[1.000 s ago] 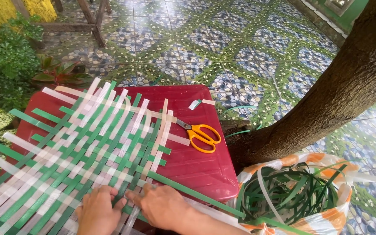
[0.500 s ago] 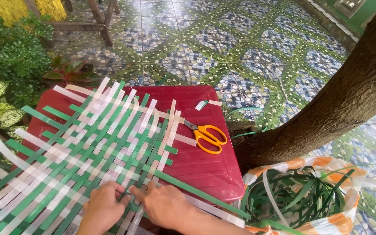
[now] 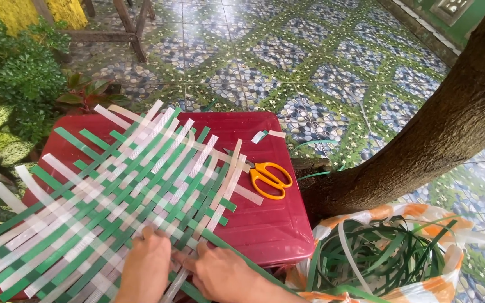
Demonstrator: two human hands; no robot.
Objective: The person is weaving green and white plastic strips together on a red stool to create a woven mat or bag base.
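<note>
Both hands, left hand and right hand, are pressing fingertips flat, unclenched, onto the light, springy green-and-white woven strap mat, pinning crossings near its edge.

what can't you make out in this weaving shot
- Head view: wrists and arms of the left hand and right hand are cut off by the bottom edge.
- The woven mat runs past the left and bottom edges.
- Scissors: blade tips hidden under a white strip.
- Red table: legs hidden under its top.
- Bag of strips: bottom cut off.
</note>
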